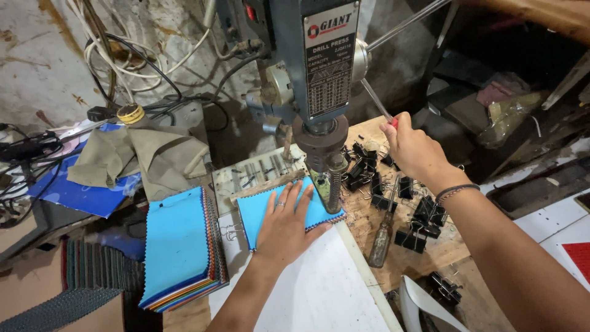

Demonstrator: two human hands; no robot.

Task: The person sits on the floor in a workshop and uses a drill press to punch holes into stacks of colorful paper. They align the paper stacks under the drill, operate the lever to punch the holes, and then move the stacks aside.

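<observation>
My left hand (284, 222) lies flat, fingers spread, on a small blue fabric stack (258, 209) that sits on the drill press table under the chuck (324, 161). The stack's far right corner is below the drill bit. My right hand (415, 150) is closed around the red-tipped feed lever (379, 103) of the grey drill press (319, 58), to the right of the column.
A thicker pile of fabric swatches with a blue top (178, 246) lies to the left. Several black binder clips (399, 197) and a screwdriver (382, 237) are scattered on the wooden bench at right. Olive cloth (138, 157) and cables sit behind. A white board (319, 289) lies in front.
</observation>
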